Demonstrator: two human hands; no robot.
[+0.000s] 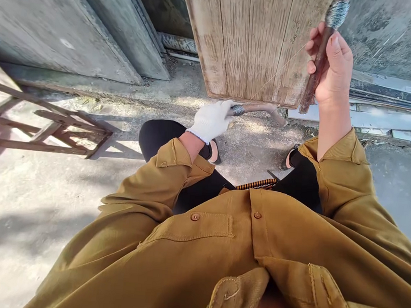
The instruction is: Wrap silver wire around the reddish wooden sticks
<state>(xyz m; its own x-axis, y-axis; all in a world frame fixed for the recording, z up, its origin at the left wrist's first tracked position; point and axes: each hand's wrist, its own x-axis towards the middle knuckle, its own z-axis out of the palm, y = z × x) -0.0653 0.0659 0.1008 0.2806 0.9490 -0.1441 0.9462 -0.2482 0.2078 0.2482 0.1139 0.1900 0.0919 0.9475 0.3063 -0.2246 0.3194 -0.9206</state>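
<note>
My left hand (213,120), in a white knit glove, is closed around a curved wooden stick (262,109), low in front of my knees. Thin metal wire (238,110) is coiled on that stick, beside my fingers. Raised at the upper right, my bare right hand (333,59) grips a dark brown wooden rod (320,63) between thumb and fingers. A coil of silvery wire (337,14) is wound around the rod's upper part. One fine strand (279,70) slants from near my right fingers down toward the left hand's stick.
A planked wooden panel (252,42) stands upright before me. At left, a wooden stool (53,127) lies on the concrete floor near grey slabs (58,19). White strips (386,120) lie along the wall at right. A black-and-tan striped item (257,183) shows between my legs.
</note>
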